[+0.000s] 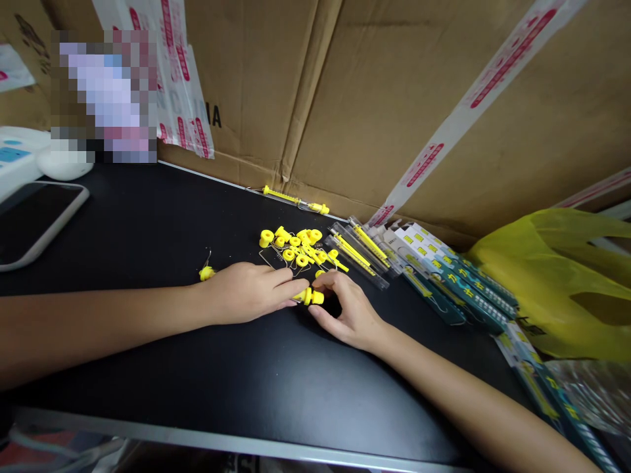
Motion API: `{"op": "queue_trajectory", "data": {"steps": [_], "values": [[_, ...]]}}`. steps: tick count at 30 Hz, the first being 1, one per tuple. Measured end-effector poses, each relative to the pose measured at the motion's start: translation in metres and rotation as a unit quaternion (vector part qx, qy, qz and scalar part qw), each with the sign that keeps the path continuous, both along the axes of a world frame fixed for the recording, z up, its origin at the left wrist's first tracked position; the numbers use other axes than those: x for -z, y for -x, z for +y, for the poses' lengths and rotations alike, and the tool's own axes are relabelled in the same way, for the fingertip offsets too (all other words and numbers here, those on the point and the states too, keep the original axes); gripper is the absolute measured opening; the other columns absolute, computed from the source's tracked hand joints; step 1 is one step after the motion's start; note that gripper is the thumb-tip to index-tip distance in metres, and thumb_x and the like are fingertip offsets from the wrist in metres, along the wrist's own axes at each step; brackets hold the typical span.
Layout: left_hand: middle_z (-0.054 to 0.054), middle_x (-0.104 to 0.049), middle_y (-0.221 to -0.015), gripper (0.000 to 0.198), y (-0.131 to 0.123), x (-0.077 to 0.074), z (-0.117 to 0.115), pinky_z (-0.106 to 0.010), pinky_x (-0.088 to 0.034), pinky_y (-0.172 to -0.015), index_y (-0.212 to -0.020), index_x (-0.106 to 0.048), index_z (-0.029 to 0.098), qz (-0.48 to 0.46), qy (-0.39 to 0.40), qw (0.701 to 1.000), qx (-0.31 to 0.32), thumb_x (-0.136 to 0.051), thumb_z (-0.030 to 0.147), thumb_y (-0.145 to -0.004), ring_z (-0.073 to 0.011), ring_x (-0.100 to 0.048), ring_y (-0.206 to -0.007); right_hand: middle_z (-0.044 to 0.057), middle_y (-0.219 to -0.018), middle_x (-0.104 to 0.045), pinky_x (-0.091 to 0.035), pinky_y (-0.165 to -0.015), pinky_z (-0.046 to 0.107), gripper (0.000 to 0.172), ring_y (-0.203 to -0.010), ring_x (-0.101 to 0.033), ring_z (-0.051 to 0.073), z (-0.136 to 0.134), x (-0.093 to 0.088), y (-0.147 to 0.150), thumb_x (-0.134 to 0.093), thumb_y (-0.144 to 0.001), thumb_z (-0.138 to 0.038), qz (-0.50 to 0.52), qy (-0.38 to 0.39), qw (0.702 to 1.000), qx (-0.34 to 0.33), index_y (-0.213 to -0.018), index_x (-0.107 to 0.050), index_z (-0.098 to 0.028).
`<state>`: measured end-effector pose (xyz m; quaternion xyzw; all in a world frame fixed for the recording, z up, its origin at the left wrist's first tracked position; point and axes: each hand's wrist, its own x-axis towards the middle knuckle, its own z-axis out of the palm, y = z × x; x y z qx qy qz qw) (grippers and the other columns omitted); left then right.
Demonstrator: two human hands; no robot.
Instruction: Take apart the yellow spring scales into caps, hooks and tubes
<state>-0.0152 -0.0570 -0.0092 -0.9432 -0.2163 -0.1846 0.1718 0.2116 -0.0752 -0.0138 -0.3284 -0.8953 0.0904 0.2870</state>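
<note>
My left hand (251, 292) is closed on a slim tool with yellow end pieces (309, 297), which sticks out past its fingertips. Around the tool's yellow end curves my right hand (351, 310), thumb and forefinger apart on either side; no firm grip shows. Just beyond both hands lies a pile of small yellow plastic parts (294, 241), mixed with bent metal wires and springs. A single yellow piece with a wire (206, 272) rests by my left wrist. Clear tubes with yellow rods (351, 253) lie to the right of the pile.
Packaged yellow tools on green and white cards (451, 269) are stacked at right, beside a yellow plastic bag (537, 276). A yellow tool (296, 199) lies along the back edge, against cardboard boxes (246, 85). A phone (37, 220) sits on the black tabletop (246, 387) at left.
</note>
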Motion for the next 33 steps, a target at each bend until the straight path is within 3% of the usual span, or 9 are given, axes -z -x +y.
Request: {"op": "queue_trajectory", "data": {"steps": [3, 6, 9, 16, 24, 26, 29, 33], "values": [[0.002, -0.059, -0.079, 0.026, 0.0003, 0.0003, 0.0000, -0.022, -0.035, -0.048, -0.113, -0.053, 0.020, 0.003, 0.002, 1.000, 0.000, -0.038, 0.033, -0.096, -0.0110, -0.060, -0.065, 0.004, -0.076, -0.056, -0.042, -0.066, 0.032, 0.009, -0.068, -0.049, 0.017, 0.0000, -0.0021, -0.0002, -0.044, -0.090, -0.027, -0.022, 0.016, 1.000, 0.012, -0.091, -0.047, -0.020], [0.002, -0.059, -0.080, 0.026, 0.0007, 0.0006, 0.0002, -0.022, -0.035, -0.048, -0.114, -0.052, 0.020, 0.002, 0.008, 1.000, -0.002, -0.038, 0.032, -0.096, -0.0108, -0.061, -0.066, 0.003, -0.071, -0.054, -0.040, -0.065, 0.032, 0.012, -0.068, -0.047, 0.017, 0.0003, -0.0026, -0.0001, -0.041, -0.091, -0.024, -0.028, 0.007, 1.000, 0.002, -0.083, -0.048, -0.020], [0.002, -0.059, -0.080, 0.026, 0.0007, 0.0005, 0.0003, -0.023, -0.035, -0.048, -0.114, -0.052, 0.021, 0.003, 0.016, 1.000, -0.002, -0.037, 0.033, -0.096, -0.0109, -0.061, -0.066, 0.002, -0.072, -0.054, -0.041, -0.064, 0.031, 0.004, -0.066, -0.048, 0.016, 0.0001, -0.0007, -0.0003, -0.051, -0.086, -0.023, -0.003, 0.002, 1.000, -0.005, -0.086, -0.047, -0.020], [0.003, -0.060, -0.080, 0.027, 0.0002, 0.0019, 0.0006, -0.024, -0.035, -0.047, -0.114, -0.052, 0.020, -0.011, 0.008, 1.000, 0.005, -0.037, 0.034, -0.096, -0.0109, -0.061, -0.065, 0.000, -0.073, -0.051, -0.045, -0.063, 0.031, 0.020, -0.066, -0.050, 0.016, -0.0002, 0.0043, -0.0007, -0.057, -0.076, -0.015, 0.043, -0.015, 0.999, -0.021, -0.086, -0.042, -0.024], [0.002, -0.060, -0.082, 0.027, 0.0007, 0.0009, 0.0004, -0.024, -0.038, -0.049, -0.115, -0.051, 0.020, -0.005, 0.009, 1.000, 0.005, -0.039, 0.033, -0.095, -0.0115, -0.061, -0.066, 0.003, -0.083, -0.055, -0.045, -0.067, 0.031, 0.011, -0.071, -0.052, 0.016, -0.0013, 0.0023, -0.0043, -0.049, -0.085, -0.019, 0.048, 0.001, 0.999, -0.025, -0.093, -0.043, -0.022], [0.002, -0.061, -0.082, 0.027, 0.0008, 0.0008, 0.0002, -0.024, -0.038, -0.049, -0.115, -0.051, 0.019, -0.008, 0.008, 1.000, 0.007, -0.038, 0.032, -0.096, -0.0114, -0.061, -0.067, 0.004, -0.080, -0.053, -0.043, -0.066, 0.032, 0.002, -0.071, -0.050, 0.017, -0.0011, 0.0011, -0.0055, -0.042, -0.089, -0.021, 0.036, 0.002, 0.999, -0.010, -0.088, -0.044, -0.022], [0.002, -0.061, -0.081, 0.027, 0.0009, 0.0018, 0.0003, -0.024, -0.037, -0.049, -0.114, -0.051, 0.020, -0.017, 0.006, 1.000, 0.009, -0.036, 0.032, -0.096, -0.0116, -0.061, -0.066, 0.002, -0.070, -0.046, -0.038, -0.063, 0.032, 0.017, -0.066, -0.044, 0.017, 0.0008, -0.0006, -0.0061, -0.034, -0.092, -0.023, 0.013, -0.008, 0.999, 0.050, -0.076, -0.040, -0.021], [0.002, -0.060, -0.083, 0.026, 0.0012, 0.0032, 0.0007, -0.025, -0.036, -0.049, -0.114, -0.052, 0.021, -0.008, 0.005, 1.000, 0.010, -0.039, 0.033, -0.094, -0.0113, -0.061, -0.065, 0.002, -0.069, -0.045, -0.035, -0.061, 0.031, 0.017, -0.066, -0.042, 0.018, 0.0052, -0.0026, -0.0061, -0.041, -0.089, -0.026, -0.044, -0.041, 0.990, 0.127, -0.074, -0.038, -0.021]]}}
